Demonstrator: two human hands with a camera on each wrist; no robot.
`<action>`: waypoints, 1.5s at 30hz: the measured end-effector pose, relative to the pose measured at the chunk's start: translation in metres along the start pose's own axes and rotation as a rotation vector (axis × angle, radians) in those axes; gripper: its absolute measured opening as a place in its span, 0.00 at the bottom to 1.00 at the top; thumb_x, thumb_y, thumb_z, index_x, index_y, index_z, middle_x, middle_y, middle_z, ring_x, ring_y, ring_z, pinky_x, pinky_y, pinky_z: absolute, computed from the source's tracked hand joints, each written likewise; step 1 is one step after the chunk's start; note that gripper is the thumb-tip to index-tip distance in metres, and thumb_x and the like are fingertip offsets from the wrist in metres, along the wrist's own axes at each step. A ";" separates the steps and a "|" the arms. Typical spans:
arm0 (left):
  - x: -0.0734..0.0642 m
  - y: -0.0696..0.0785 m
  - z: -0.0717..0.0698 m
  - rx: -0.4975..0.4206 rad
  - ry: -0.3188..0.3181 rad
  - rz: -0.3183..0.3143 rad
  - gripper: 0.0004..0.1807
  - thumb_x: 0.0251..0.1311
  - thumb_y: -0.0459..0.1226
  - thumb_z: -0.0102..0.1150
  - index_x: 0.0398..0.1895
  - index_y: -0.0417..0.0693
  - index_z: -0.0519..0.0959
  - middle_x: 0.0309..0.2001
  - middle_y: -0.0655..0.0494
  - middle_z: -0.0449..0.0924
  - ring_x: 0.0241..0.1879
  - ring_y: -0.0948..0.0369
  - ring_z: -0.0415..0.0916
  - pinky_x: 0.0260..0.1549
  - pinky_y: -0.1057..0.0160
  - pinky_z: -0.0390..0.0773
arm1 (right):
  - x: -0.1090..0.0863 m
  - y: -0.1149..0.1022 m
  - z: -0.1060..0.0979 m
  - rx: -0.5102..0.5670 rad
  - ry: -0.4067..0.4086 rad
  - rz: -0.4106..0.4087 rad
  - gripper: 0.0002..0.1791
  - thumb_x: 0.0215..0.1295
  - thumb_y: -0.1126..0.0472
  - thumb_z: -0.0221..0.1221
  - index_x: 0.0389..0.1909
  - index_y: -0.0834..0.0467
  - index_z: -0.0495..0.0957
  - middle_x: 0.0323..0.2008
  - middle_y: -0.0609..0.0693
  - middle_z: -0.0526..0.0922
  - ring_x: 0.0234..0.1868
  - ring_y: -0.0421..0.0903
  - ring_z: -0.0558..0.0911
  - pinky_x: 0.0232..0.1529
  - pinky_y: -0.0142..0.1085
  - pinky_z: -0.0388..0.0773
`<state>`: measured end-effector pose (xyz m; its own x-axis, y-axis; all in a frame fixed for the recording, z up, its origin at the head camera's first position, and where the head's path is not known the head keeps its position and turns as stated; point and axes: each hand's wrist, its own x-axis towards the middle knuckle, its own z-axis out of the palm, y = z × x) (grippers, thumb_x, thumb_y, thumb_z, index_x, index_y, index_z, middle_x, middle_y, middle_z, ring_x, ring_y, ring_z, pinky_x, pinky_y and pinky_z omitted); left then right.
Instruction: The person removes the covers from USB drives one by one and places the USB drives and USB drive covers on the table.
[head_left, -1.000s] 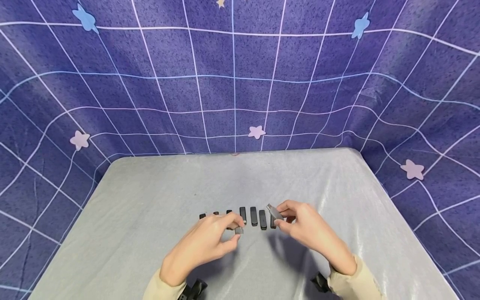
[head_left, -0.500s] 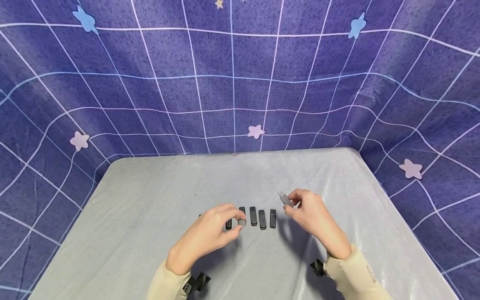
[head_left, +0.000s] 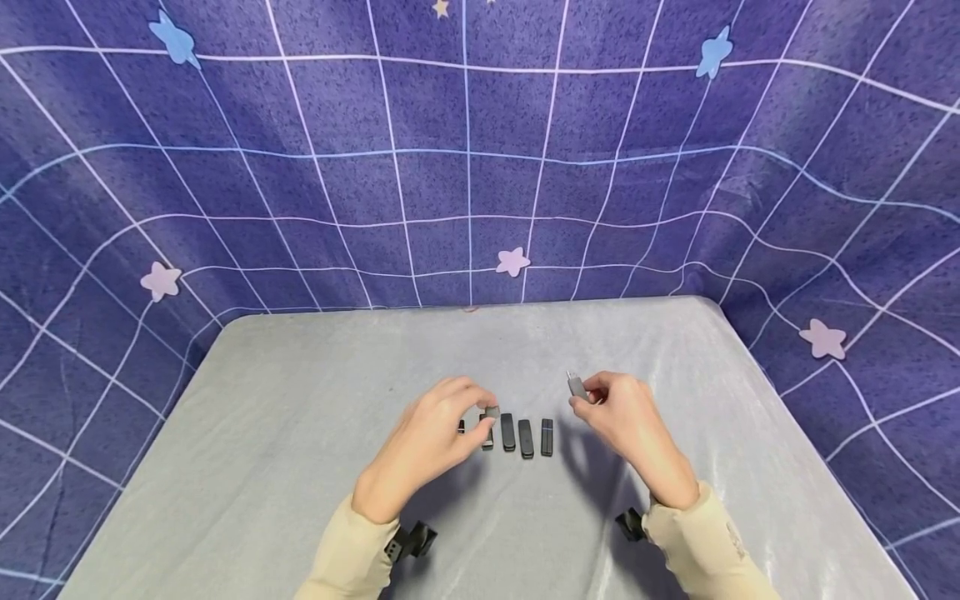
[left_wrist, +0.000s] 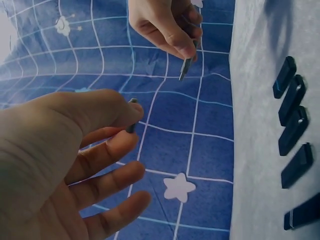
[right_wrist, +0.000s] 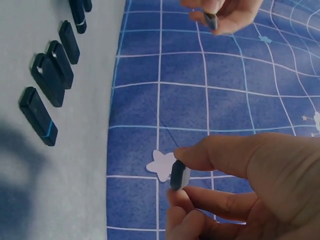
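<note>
Stick (head_left: 577,388) in pinch of right hand (head_left: 624,418), between thumb and fingers, above table (head_left: 322,375), with bare plug (head_left: 571,376) pointing forward, beyond fingertips. Grey piece (head_left: 492,412) between thumb and forefinger of left hand (head_left: 433,435), with other fingers loosely apart. Between stick and piece, visible gap. Lower, on table, row of black sticks (head_left: 508,432), partly behind left hand.

No legible lettering or numbers
</note>
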<state>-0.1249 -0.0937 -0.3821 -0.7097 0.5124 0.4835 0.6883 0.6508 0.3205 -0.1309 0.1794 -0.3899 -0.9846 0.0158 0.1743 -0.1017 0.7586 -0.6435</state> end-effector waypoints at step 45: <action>0.076 0.000 0.094 0.052 -0.191 -0.116 0.08 0.64 0.41 0.70 0.45 0.55 0.88 0.45 0.61 0.87 0.45 0.62 0.85 0.43 0.61 0.85 | 0.026 0.033 0.007 0.034 0.017 0.135 0.12 0.56 0.59 0.72 0.35 0.63 0.87 0.30 0.53 0.89 0.31 0.47 0.85 0.37 0.41 0.82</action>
<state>-0.1928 -0.0023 -0.4225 -0.8025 0.5259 0.2817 0.5953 0.7370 0.3201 -0.1606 0.2002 -0.4115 -0.9871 0.1278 0.0965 0.0268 0.7260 -0.6871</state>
